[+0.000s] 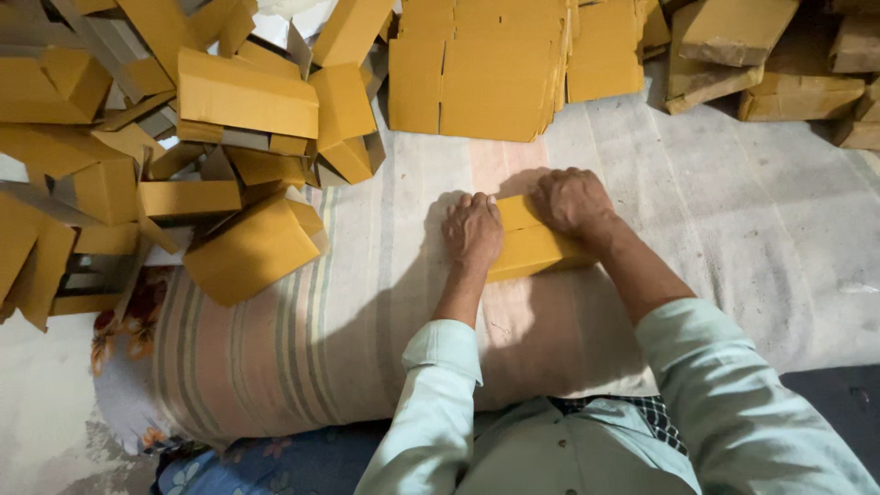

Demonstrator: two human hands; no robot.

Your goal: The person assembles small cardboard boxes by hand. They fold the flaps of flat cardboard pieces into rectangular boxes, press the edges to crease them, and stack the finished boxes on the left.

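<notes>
Left hand presses palm-down on the near left end of a small yellow-brown cardboard box, fingers curled over its edge, while the right hand clamps the box's far right end from above — both grasp it. It lies on a striped cloth, with a heap of folded boxes well to its left and a stack of flat cardboard sheets beyond.

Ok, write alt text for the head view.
Both hands, left hand and right hand, press on a small yellow cardboard box lying on a striped cloth. Folded boxes lie heaped at left; flat blanks are stacked ahead.
</notes>
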